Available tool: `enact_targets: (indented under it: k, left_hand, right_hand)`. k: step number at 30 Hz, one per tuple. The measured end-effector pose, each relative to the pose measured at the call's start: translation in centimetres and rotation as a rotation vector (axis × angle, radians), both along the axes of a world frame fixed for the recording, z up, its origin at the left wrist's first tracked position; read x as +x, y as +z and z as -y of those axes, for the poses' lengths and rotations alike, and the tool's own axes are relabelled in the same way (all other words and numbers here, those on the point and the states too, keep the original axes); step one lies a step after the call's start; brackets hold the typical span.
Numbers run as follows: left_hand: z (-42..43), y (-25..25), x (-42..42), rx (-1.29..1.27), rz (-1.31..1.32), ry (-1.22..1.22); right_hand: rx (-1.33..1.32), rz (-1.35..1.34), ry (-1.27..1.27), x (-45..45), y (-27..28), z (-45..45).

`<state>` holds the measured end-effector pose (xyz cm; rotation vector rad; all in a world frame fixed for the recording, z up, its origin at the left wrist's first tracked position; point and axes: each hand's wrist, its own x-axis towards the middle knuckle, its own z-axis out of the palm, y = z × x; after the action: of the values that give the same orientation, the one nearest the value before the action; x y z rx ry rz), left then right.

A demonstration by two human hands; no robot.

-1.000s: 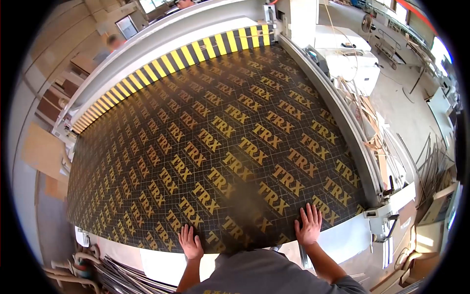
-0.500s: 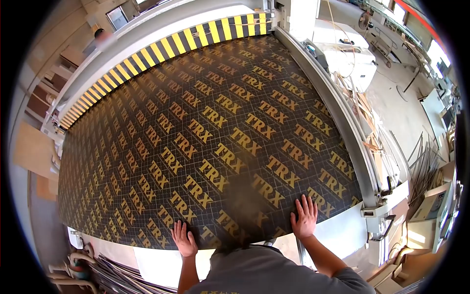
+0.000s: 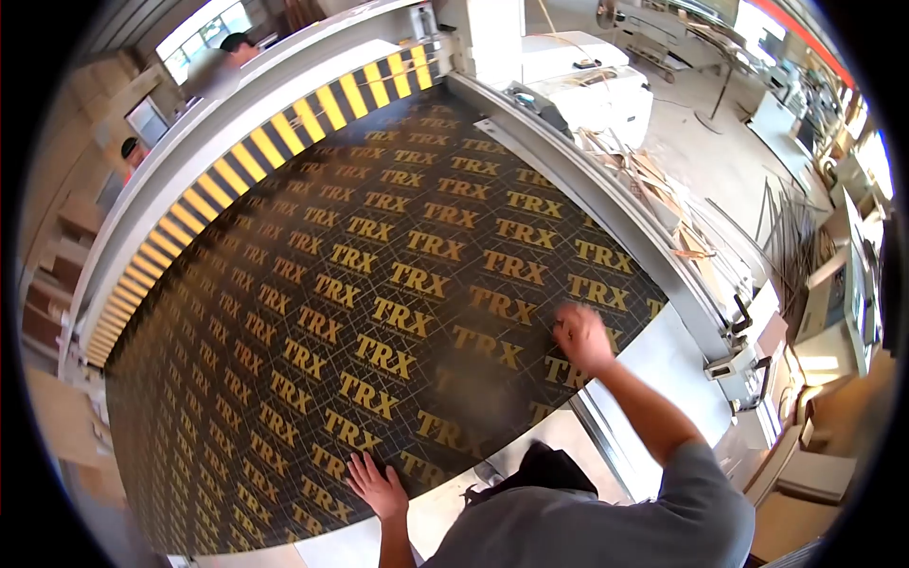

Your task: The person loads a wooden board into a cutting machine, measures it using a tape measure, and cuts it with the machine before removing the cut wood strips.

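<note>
A large dark panel (image 3: pixel 312 379) printed with gold TRX lettering and thin grid lines lies flat before me on a machine bed. My left hand (image 3: pixel 381 488) rests open on its near edge, fingers spread, palm down. Over the panel's near right part is my right hand (image 3: pixel 582 338), smeared by motion. Its fingers look bent, but I cannot tell whether they touch the surface or hold anything.
A yellow-and-black striped guard (image 3: pixel 284 134) spans the panel's far side. Along the right runs a metal rail (image 3: pixel 606 199) with a clamp (image 3: pixel 734 364) at its near end. Two people, one with a dark cap (image 3: pixel 237 43), stand beyond the beam. Wood scraps (image 3: pixel 653 185) lie right of the rail.
The panel has slid forward toward the striped guard, baring more of the white bed by the clamp. My right hand, flat before, has moved forward and bent its fingers. The view has turned.
</note>
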<state>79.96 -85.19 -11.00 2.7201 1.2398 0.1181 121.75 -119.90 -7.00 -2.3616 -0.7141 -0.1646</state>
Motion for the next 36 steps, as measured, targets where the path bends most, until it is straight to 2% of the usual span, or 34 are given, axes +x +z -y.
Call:
enact_targets:
  k: [2, 3, 5, 9, 12, 14, 16, 20, 22, 24, 26, 28, 30, 31, 32, 33, 34, 35, 36]
  left_hand:
    - [-0.2, 1.8, 2.2, -0.130, -0.085, -0.013]
    - [-0.4, 3.1, 4.3, -0.197, -0.111, -0.056]
    - [-0.3, 1.5, 9.4, -0.192, -0.078, -0.164]
    - [1.1, 2.8, 18.7, -0.195, -0.164, -0.205]
    - [0.3, -1.6, 19.8, 0.056, -0.218, -0.197]
    - [-1.6, -0.6, 21.0, -0.070, -0.423, -0.189]
    - [-2.6, -0.7, 20.7, -0.225, -0.626, -0.173]
    - [-2.1, -1.2, 21.7, -0.152, -0.283, -0.264]
    - [-1.8, -1.5, 21.6, -0.091, -0.140, -0.311]
    - [-1.6, -1.5, 21.9, -0.056, -0.077, -0.328]
    - [-1.7, -0.5, 24.3, 0.047, -0.129, -0.400]
    - [-2.4, -2.8, 19.7, 0.057, -0.188, -0.386]
    - [-2.9, -8.5, 9.9, 0.117, -0.344, -0.376]
    - [-3.5, -14.9, 1.1, 0.243, -0.610, -0.406]
    - [-4.2, -18.0, -2.3, 0.391, -0.913, -0.504]
    - [-4.0, -18.7, -2.2, 0.392, -0.897, -0.488]
    - [-3.1, -18.1, -1.0, 0.253, -0.744, -0.404]
    - [-2.3, -15.1, 2.6, 0.089, -0.516, -0.331]
    - [-1.7, -9.4, 9.9, -0.008, -0.372, -0.295]
  right_hand:
    - [-0.004, 0.278, -0.116, 7.9, 1.7, -1.1]
    - [0.005, 0.310, -0.145, 11.5, 4.9, -2.2]
    - [0.047, 0.387, -0.232, 23.6, 3.7, -4.5]
    - [0.013, 0.279, -0.397, 43.7, 2.1, -12.6]
    - [-0.141, 0.161, -0.383, 55.6, 1.9, -18.4]
    - [-0.313, 0.156, -0.438, 61.3, 0.8, -21.1]
    - [-0.369, 0.149, -0.427, 65.9, -0.2, -22.3]
    - [-0.340, 0.018, -0.498, 72.8, -2.3, -24.1]
    - [-0.311, -0.255, -0.530, 75.4, -0.3, -24.7]
    - [-0.229, -0.237, -0.565, 79.8, -2.5, -24.5]
    - [-0.115, -0.179, -0.530, 79.9, -2.3, -24.1]
    - [0.036, -0.137, -0.377, 82.9, -4.7, -22.6]
    - [-0.099, -0.091, -0.383, 82.0, -4.2, -22.7]
    - [-0.180, -0.013, -0.424, 80.6, -3.9, -23.1]
    - [-0.251, 0.071, -0.465, 79.7, -3.4, -23.8]
    - [-0.257, 0.035, -0.438, 79.7, -3.1, -23.7]
    - [-0.256, 0.002, -0.405, 80.7, -3.4, -23.1]
    - [-0.233, -0.027, -0.388, 82.4, -4.6, -22.8]
    - [-0.210, -0.152, -0.355, 82.0, -3.6, -22.6]
